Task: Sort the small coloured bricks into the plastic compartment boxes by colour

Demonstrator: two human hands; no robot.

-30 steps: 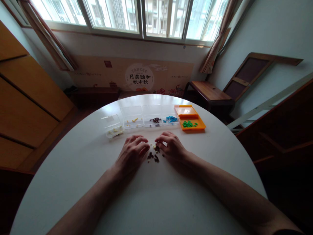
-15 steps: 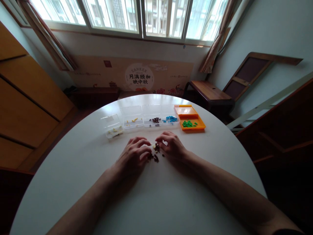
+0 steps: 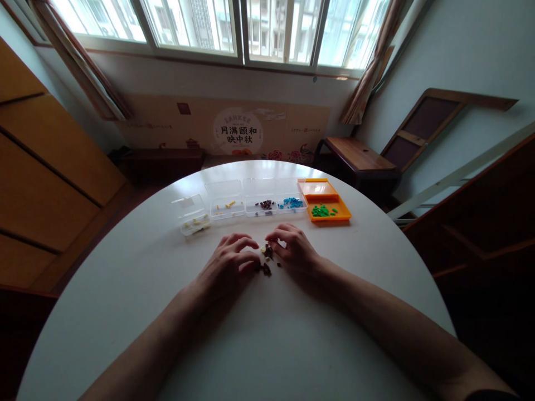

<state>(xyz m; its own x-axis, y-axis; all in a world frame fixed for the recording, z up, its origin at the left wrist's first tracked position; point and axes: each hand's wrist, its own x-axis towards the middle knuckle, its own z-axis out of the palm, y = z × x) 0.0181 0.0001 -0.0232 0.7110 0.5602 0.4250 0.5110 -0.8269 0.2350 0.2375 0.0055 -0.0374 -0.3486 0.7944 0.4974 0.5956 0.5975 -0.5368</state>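
Note:
My left hand [image 3: 229,257] rests on the white table, its fingers curved and apart. Its fingertips touch or nearly touch small dark brown blocks [image 3: 266,269]. Opposite it, my right hand [image 3: 293,245] has thumb and index finger curled together at a little cluster of brown and pale yellow blocks [image 3: 268,252]. What lies between those fingertips is too small to make out. One loose brown block [image 3: 279,264] lies just below the right hand.
Along the far side stand open clear boxes with pale pieces [image 3: 195,224], yellow pieces [image 3: 230,204], dark brown pieces [image 3: 264,205] and blue pieces [image 3: 291,203]. An orange box [image 3: 343,207] holding green pieces ends the row. The round table [image 3: 267,340] has its far edge behind them.
The loose brown blocks by my left fingertips have shifted slightly and sit closer together. Both hands stay almost in the same place.

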